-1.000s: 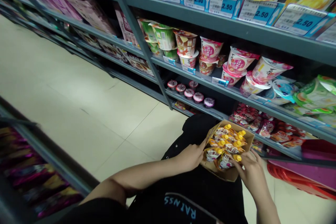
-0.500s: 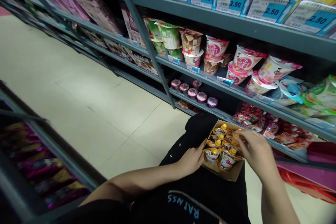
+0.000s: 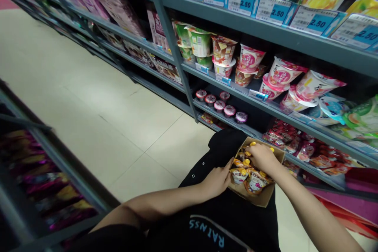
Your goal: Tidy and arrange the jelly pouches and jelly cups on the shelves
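Brown cardboard box (image 3: pixel 264 197), open-topped, orange pouches (image 3: pixel 255 183) inside, yellow caps (image 3: pixel 246 162)

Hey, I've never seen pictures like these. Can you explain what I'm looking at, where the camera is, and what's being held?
There's no machine here, just a person's two bare hands. Every picture comes from one camera worn on the person's head, looking forward and down. The left hand touches the side of an open cardboard box, which seems to rest on the lap. Inside are pouches with yellow caps. The right hand reaches in over them; I can't tell whether it grips one. Ahead, shelves hold cups and other packets.
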The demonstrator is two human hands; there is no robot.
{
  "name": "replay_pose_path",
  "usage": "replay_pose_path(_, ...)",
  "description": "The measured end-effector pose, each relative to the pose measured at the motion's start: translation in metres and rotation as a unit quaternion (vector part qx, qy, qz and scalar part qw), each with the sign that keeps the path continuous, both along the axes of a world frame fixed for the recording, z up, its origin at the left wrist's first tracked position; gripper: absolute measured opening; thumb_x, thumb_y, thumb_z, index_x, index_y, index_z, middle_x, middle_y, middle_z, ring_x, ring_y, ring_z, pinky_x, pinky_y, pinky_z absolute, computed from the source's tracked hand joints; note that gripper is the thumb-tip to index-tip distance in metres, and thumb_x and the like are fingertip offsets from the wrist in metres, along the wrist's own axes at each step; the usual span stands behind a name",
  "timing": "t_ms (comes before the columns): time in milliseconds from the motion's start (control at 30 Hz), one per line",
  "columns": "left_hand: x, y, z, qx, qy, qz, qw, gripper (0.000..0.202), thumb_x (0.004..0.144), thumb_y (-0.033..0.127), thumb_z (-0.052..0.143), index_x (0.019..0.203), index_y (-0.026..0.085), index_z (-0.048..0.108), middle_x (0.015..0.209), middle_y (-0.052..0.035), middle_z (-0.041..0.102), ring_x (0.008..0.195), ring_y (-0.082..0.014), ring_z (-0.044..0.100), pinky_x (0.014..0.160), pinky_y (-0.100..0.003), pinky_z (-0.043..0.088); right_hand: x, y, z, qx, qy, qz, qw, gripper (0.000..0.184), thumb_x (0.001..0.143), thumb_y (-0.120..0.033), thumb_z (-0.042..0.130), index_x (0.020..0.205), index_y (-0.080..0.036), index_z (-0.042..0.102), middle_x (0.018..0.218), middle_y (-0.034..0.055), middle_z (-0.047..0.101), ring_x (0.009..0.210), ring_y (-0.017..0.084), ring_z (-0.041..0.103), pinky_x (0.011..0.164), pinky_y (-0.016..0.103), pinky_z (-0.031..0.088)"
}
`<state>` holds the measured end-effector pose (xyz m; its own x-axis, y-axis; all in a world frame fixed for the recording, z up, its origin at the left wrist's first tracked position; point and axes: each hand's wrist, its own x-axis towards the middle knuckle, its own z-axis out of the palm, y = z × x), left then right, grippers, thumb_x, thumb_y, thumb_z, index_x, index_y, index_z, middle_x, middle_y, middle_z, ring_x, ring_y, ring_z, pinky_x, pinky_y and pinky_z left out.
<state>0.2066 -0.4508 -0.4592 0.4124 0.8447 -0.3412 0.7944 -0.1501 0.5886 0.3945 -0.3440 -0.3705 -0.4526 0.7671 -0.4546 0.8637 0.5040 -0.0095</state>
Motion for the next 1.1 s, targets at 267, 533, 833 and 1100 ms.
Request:
replay_pose_path(267,0.003,0.001,-0.001,0.017,0.002,-0.009,1.0,0.061,0.097,0.024,0.035,0.156,0.01,0.024,0.105,-0.0148,0.074,0.089,-0.0269,0.073,0.085,-0.043,0.058,-0.001,-0.008,-0.004,0.017,-0.012,-0.087,0.996,0.022,0.094,-0.02,0.053,0.105,-0.014,0.071,0.102,0.0165,0.071,0.098,0.032,0.068,0.079,0.037,0.047)
replay_pose_path(533,0.004,0.002,0.002,0.015,-0.016,-0.004,1.0,0.062,0.096,0.021,0.036,0.157,0.011,0.023,0.11,-0.0156,0.073,0.088,-0.0269,0.073,0.084,-0.042,0.059,0.008,-0.049,0.032,0.107,0.136,-0.105,0.979,0.026,0.101,-0.035,0.045,0.107,-0.026,0.068,0.1,0.0022,0.074,0.089,0.023,0.07,0.067,0.031,0.04)
replay_pose_path(833,0.003,0.002,-0.002,0.017,-0.023,-0.004,1.0,0.064,0.095,0.022,0.038,0.157,0.011,0.023,0.106,-0.0146,0.074,0.086,-0.0272,0.073,0.081,-0.042,0.059,0.002,-0.034,0.024,-0.062,0.122,-0.056,0.989,0.014,0.09,-0.03,0.06,0.097,-0.026,0.072,0.09,0.002,0.074,0.088,0.024,0.068,0.068,0.031,0.036)
replay_pose_path(1100,-0.004,0.008,-0.004,0.0,-0.089,0.014,0.996,0.066,0.088,0.018,0.046,0.153,0.017,0.036,0.104,-0.0106,0.075,0.081,-0.0274,0.073,0.079,-0.041,0.059,-0.014,-0.028,0.011,-0.064,0.08,-0.124,0.987,0.015,0.084,-0.034,0.071,0.093,-0.024,0.074,0.098,0.0061,0.073,0.098,0.025,0.066,0.076,0.031,0.042)
